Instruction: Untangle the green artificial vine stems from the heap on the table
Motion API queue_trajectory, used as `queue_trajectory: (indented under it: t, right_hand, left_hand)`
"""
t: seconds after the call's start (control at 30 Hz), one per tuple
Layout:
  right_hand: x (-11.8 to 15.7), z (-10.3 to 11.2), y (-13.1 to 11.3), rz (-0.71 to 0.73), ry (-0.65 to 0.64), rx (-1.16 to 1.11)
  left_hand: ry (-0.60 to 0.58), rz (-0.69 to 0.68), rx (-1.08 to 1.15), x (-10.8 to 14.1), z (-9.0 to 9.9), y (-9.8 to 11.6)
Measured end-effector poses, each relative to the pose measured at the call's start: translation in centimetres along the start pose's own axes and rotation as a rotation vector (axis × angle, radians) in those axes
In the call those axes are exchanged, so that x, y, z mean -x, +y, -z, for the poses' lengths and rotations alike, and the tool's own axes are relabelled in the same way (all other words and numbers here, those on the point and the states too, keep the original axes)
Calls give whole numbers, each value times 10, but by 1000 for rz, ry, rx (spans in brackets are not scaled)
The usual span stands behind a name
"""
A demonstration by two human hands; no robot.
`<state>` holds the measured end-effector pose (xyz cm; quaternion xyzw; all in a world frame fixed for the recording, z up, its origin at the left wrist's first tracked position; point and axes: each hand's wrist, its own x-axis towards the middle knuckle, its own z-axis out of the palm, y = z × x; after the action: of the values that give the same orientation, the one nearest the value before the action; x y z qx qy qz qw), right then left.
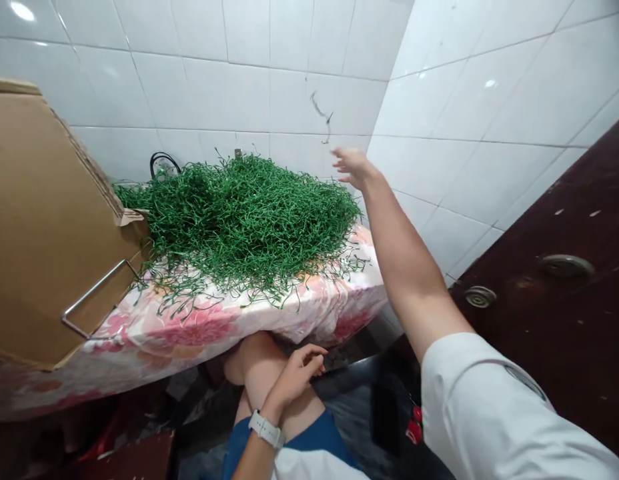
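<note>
A large heap of thin green stems (259,213), seemingly plastic with small knobbed ends, lies on a table with a flowered cloth (189,333). Stretched out beyond the heap's right end is my right hand (353,167), fingers apart and holding nothing visible. Just above it, a thin blurred strand (323,120) shows against the white tiles; I cannot tell whether it is in the air or on the wall. My left hand (302,370) rests by my knee below the table edge, fingers loosely bent and apart, with nothing seen in it.
At the left stands a cardboard box (49,220) beside a bent metal wire stand (97,290). A black cable loop (164,160) sits behind the heap. Tiled walls close off the back and right. A dark door (549,300) is near my right arm.
</note>
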<state>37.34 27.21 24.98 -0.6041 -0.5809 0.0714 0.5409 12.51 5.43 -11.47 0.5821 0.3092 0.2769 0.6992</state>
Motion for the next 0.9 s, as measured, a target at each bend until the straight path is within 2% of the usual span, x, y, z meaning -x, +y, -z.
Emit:
queue_trajectory:
  t: [0.1,0.2,0.33,0.6,0.77,0.9]
  right_hand:
    - [8,-16,21,-120,36,-52]
    - [28,-29,32,-122,22,-99]
    - [40,-49,28,-70,-27,-96]
    - [28,-109,-16,178,-266,81]
    - [31,-165,-52,405,-431,213]
    - [33,-215,-78,596,-451,392]
  left_hand:
    - [8,-5,62,2,3,-1]
    - [-3,-1,109,4,2,-1]
    - [-14,10,147,5,-1,1]
    - [-12,0,218,5,-2,2]
    - [-12,-4,241,8,2,0]
    - [12,-11,257,11,4,-5]
